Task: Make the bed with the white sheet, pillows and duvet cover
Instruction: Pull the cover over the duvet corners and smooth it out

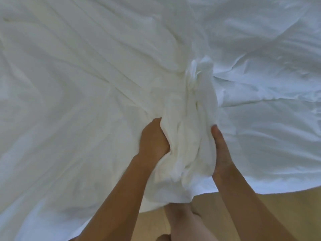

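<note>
White fabric fills almost the whole head view. A bunched ridge of the white sheet (189, 136) rises between my two hands near the bed's front edge. My left hand (153, 140) grips the left side of the bunch, its fingers buried in the folds. My right hand (220, 150) presses against the right side with the thumb straight up along the cloth; its fingers are hidden behind the fabric. Creased white bedding (260, 75) lies flatter to the right, and long wrinkles run away from the bunch across the left part (69, 84). No pillow is in view.
A light wooden floor (269, 214) shows below the bed's front edge at the lower right. My bare leg (184, 221) stands close to the bed, under the hanging cloth.
</note>
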`<action>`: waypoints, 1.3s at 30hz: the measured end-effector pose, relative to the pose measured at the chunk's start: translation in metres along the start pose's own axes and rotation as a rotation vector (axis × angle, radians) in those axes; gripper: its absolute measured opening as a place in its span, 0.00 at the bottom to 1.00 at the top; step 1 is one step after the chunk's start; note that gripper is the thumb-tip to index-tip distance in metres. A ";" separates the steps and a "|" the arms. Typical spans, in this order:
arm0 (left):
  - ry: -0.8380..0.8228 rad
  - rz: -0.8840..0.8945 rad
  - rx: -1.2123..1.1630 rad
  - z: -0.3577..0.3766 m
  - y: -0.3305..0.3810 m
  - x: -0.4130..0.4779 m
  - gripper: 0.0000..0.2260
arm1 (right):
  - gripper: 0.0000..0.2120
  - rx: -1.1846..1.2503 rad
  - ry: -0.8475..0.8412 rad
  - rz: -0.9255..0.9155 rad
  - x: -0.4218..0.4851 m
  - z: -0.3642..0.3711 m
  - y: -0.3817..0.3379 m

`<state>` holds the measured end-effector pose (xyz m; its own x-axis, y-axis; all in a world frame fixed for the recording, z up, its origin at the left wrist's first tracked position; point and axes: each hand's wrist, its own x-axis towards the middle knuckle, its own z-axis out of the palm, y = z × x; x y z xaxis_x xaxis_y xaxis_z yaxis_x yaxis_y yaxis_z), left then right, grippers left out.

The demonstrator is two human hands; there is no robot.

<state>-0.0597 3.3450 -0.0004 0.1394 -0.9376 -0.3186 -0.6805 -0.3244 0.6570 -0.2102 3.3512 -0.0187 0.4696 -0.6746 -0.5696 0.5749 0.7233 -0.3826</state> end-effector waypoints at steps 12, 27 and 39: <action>0.195 -0.238 -0.511 -0.004 0.023 -0.061 0.14 | 0.09 -0.935 -0.109 -0.013 -0.012 0.024 0.021; 0.021 -0.018 0.508 -0.015 -0.052 -0.068 0.35 | 0.14 -0.591 0.238 0.099 0.018 0.018 0.026; 0.154 -0.110 0.841 -0.081 -0.052 -0.036 0.05 | 0.19 -0.551 0.058 0.171 -0.006 0.049 0.025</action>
<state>0.0283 3.3852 0.0322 0.2901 -0.9327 -0.2144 -0.9557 -0.2707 -0.1157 -0.1662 3.3659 0.0110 0.4784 -0.5433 -0.6899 0.0530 0.8021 -0.5949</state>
